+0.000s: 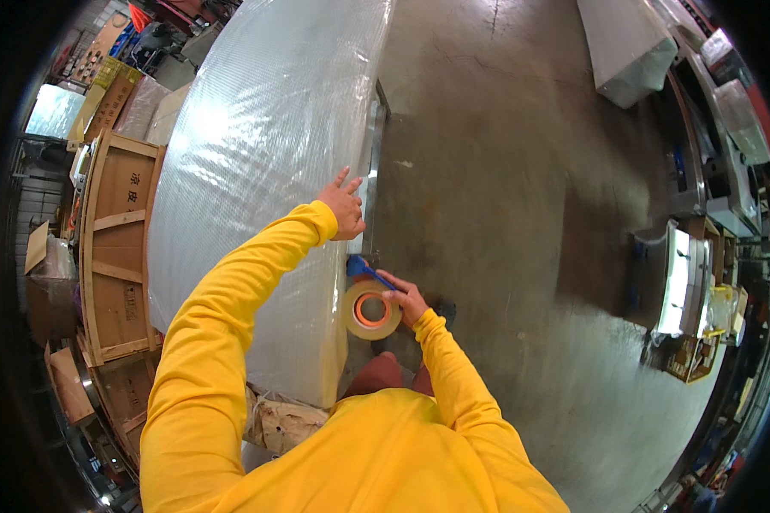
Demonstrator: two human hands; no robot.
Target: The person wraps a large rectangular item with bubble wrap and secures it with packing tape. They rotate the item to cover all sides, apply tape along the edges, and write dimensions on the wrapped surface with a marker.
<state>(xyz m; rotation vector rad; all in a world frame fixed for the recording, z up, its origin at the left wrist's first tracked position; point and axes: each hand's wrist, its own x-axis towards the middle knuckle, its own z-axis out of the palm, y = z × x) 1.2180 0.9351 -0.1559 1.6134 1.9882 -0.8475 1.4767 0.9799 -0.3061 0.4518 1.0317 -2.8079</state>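
A long, bulky item in clear bubble wrap (269, 162) stretches away in front of me on the left. My left hand (344, 208) lies at its right edge, fingers spread, with the fingertips near a bare metal strip (373, 141) along that side. Lower down, my right hand (409, 297) is closed on a tape dispenser (361, 266) with a blue head and bar. Its roll of clear tape (352, 321) has an orange centre and hangs beside the wrapped edge. I cannot make out whether a strip of tape runs from the roll to the wrap.
Wooden-framed cardboard crates (118, 244) stand close on the left. Concrete floor (488, 171) lies to the right of the wrapped item. A wrapped metal unit (629, 56) and a bright panel (676, 278) stand at the far right. Crumpled brown wrapping (284, 421) is near my waist.
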